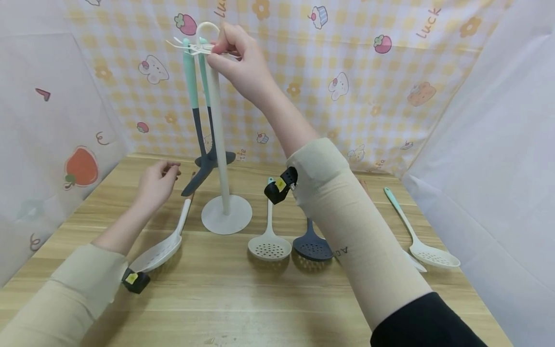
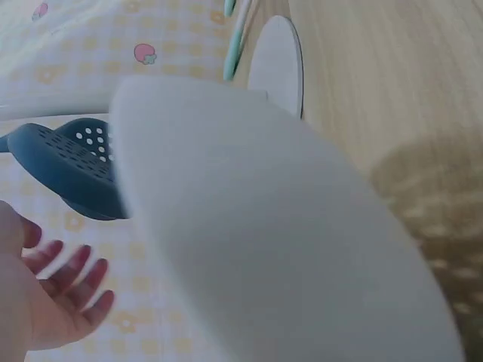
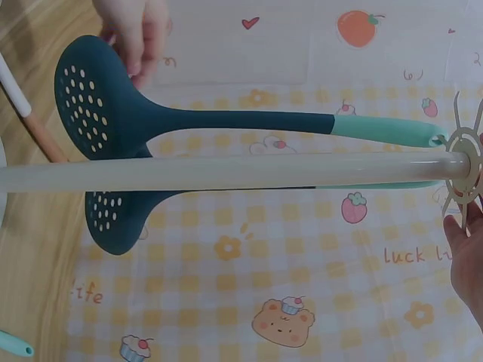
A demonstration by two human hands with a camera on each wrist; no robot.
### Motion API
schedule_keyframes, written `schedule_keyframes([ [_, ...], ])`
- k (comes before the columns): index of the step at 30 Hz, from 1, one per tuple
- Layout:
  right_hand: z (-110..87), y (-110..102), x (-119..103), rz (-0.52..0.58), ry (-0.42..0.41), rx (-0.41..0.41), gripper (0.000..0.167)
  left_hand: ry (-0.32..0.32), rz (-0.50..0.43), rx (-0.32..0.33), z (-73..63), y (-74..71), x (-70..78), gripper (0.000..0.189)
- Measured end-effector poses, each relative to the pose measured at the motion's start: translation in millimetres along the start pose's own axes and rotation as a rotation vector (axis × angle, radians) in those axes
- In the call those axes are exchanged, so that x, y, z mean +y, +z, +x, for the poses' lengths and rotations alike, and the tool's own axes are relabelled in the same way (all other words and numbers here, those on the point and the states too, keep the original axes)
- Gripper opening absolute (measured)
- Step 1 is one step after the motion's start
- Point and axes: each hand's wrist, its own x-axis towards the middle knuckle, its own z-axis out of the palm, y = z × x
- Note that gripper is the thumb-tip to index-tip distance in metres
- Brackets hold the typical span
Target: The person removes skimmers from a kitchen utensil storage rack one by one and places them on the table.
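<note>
At the top of a white utensil stand (image 1: 222, 159), my right hand (image 1: 243, 58) pinches the hook ring (image 3: 464, 166) between thumb and fingers. Two dark skimmers with mint handles hang from that ring; the nearer skimmer (image 3: 87, 105) partly covers the other skimmer (image 3: 109, 219) in the right wrist view, and the pole crosses in front. My left hand (image 1: 158, 183) is held left of their heads with loosely bent fingers and nothing in it. The left wrist view shows the same hand (image 2: 53, 309) apart from the dark heads. A white skimmer (image 1: 160, 250) lies below my left forearm.
On the wooden table (image 1: 208, 299), a white skimmer (image 1: 270, 246) and a dark skimmer (image 1: 313, 246) lie right of the stand's round base (image 1: 212, 219). A mint-handled white skimmer (image 1: 433, 255) lies far right. My right sleeve partly hides another utensil. Patterned cloth (image 1: 303, 62) hangs behind.
</note>
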Motion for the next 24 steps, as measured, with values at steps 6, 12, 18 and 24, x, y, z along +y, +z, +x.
schedule_keyframes([
  [6,-1.1,-2,0,0.013,-0.014,-0.005,0.018,0.063,-0.042,0.087,1.4,0.4,10.3,0.039],
  [12,-3.2,-2,1,0.049,-0.035,0.000,0.019,0.086,-0.079,0.086,2.1,1.1,17.0,0.041],
  [18,-3.0,-3,2,0.057,-0.036,0.007,0.019,0.104,-0.140,0.112,6.4,0.8,25.0,0.039],
  [24,-1.4,-3,4,0.047,-0.037,0.009,0.020,0.129,-0.223,0.162,13.4,-3.7,34.3,0.035],
])
